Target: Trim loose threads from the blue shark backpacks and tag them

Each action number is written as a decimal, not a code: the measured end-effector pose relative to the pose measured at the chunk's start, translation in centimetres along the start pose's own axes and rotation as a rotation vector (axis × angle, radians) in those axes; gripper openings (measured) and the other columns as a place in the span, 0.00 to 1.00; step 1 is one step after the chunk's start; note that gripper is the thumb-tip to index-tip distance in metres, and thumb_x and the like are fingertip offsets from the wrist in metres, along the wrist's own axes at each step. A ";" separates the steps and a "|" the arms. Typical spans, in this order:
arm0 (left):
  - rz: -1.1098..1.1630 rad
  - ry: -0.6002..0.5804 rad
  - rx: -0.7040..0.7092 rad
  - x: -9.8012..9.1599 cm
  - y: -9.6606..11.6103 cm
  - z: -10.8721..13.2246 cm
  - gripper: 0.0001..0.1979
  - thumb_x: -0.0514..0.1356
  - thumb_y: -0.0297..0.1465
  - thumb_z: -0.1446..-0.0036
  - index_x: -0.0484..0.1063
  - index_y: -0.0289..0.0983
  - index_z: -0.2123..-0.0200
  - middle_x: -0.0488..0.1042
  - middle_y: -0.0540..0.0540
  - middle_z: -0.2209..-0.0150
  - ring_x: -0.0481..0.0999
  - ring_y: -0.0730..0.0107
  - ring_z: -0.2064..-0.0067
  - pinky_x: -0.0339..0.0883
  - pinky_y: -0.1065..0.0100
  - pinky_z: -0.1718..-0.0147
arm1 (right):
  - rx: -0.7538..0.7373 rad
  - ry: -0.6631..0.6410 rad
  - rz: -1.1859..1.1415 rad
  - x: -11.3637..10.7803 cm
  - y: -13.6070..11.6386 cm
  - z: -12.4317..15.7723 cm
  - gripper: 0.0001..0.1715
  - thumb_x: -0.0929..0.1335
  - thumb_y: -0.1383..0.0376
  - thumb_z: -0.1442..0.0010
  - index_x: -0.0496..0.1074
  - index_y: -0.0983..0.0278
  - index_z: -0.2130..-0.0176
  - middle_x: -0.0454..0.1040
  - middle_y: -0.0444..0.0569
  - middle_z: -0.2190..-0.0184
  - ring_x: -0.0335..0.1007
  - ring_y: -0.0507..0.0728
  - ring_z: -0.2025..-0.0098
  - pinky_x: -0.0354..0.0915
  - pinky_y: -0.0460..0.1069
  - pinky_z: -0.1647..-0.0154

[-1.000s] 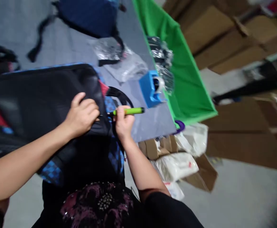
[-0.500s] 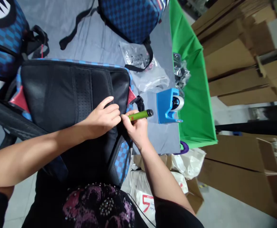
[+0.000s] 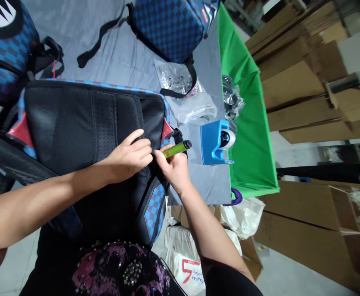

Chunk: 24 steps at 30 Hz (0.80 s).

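Note:
A backpack (image 3: 71,119) with a black padded back panel and blue checkered edges lies in front of me, its back facing up. My left hand (image 3: 132,154) rests on the panel's right part, its fingers curled together at the backpack fabric and the thumb side stretched out. Close against those fingertips is my right hand (image 3: 173,166), closed around a green marker (image 3: 177,149) with a black end that points up and right. The marker's other end is hidden by my fingers. What exactly my left fingertips pinch is hidden too.
A blue tape dispenser (image 3: 210,144) stands to the right, beside a green fabric bin (image 3: 254,135) holding plastic wrapping. Clear plastic bags (image 3: 192,98) lie behind it. Two more checkered backpacks, one left (image 3: 10,61) and one behind (image 3: 170,28), sit on the grey-covered table. Cardboard boxes (image 3: 300,90) are stacked at right.
The view has shifted slightly, so everything sits a little lower and further left. Both hands keep their hold at the same spot; the marker is tilted a bit more upward.

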<state>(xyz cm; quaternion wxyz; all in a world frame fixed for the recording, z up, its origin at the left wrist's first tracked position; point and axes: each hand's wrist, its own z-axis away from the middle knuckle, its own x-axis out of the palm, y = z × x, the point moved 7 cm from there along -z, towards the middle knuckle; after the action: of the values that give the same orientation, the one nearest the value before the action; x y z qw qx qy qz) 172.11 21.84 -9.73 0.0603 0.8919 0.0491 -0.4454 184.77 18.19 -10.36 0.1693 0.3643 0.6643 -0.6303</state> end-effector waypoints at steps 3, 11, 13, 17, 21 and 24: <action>-0.018 -0.007 0.000 0.1 0.1 0.0 0.11 0.54 0.24 0.36 0.73 0.36 0.70 0.77 0.47 0.66 0.75 0.66 0.54 0.64 0.51 0.38 | 0.043 -0.017 0.000 0.0 0.3 -0.1 0.17 0.66 0.56 0.36 0.69 0.63 0.73 0.69 0.43 0.77 0.61 0.48 0.79 0.56 0.45 0.76; -0.014 0.039 -0.043 -0.1 0.0 0.7 0.09 0.55 0.27 0.35 0.75 0.36 0.66 0.78 0.45 0.59 0.72 0.63 0.45 0.65 0.51 0.37 | 0.090 -0.049 -0.049 0.3 0.5 -0.2 0.18 0.66 0.55 0.35 0.69 0.64 0.72 0.70 0.43 0.76 0.64 0.49 0.78 0.58 0.45 0.75; -0.013 0.030 -0.041 0.1 0.1 0.8 0.09 0.55 0.27 0.35 0.74 0.37 0.65 0.78 0.47 0.59 0.72 0.65 0.45 0.65 0.52 0.36 | 0.088 -0.037 -0.025 0.2 0.6 -0.2 0.19 0.66 0.55 0.36 0.69 0.64 0.73 0.68 0.42 0.78 0.63 0.49 0.79 0.57 0.45 0.75; -0.005 0.029 -0.058 0.4 0.0 0.9 0.10 0.53 0.27 0.33 0.74 0.37 0.65 0.77 0.48 0.59 0.72 0.67 0.45 0.62 0.54 0.34 | 0.113 -0.049 -0.036 0.1 0.9 -0.2 0.20 0.66 0.55 0.35 0.68 0.64 0.74 0.67 0.42 0.78 0.62 0.48 0.80 0.56 0.45 0.76; -0.021 0.057 -0.059 0.3 0.0 0.9 0.11 0.52 0.26 0.32 0.74 0.36 0.65 0.77 0.50 0.60 0.72 0.68 0.46 0.61 0.56 0.34 | 0.127 -0.037 -0.025 0.1 1.0 0.0 0.21 0.65 0.54 0.35 0.68 0.64 0.74 0.69 0.43 0.77 0.63 0.49 0.79 0.58 0.45 0.76; -0.026 0.061 -0.060 0.2 -0.1 0.8 0.11 0.52 0.26 0.32 0.73 0.36 0.65 0.77 0.51 0.61 0.73 0.69 0.47 0.60 0.57 0.33 | 0.144 -0.043 -0.044 0.2 1.1 0.2 0.21 0.66 0.52 0.35 0.70 0.64 0.73 0.70 0.44 0.76 0.63 0.49 0.79 0.59 0.45 0.77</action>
<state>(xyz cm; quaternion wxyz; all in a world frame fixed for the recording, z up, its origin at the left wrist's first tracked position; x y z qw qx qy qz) 171.56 21.80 -10.39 0.0800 0.9022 0.0758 -0.4169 185.36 17.96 -11.30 0.1429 0.3471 0.6215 -0.6876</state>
